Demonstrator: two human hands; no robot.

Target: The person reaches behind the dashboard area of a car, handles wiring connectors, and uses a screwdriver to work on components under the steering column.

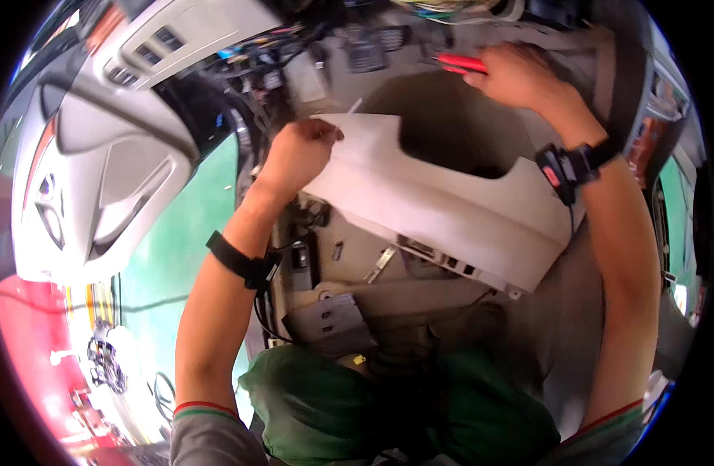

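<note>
My left hand (296, 154) is closed in a pinch at the upper left corner of a large off-white plastic trim panel (450, 198). A thin white strip (355, 106) sticks up beside its fingertips, and I cannot tell whether it is a cable tie. Farther right and beyond the panel, my right hand (520, 74) grips a tool with red handles (461, 64), which looks like pliers; its small jaws point left and are blurred. The panel lies at a slant over the car's footwell, with a wide cut-out in its far edge and slotted openings along its near edge.
An open car door (101, 179) stands at the left over a green floor (194, 225). Pedals (366, 56) and loose wiring (264, 54) sit at the far side. A grey plate (330, 322) and a metal strip (381, 265) lie near my green-trousered knees.
</note>
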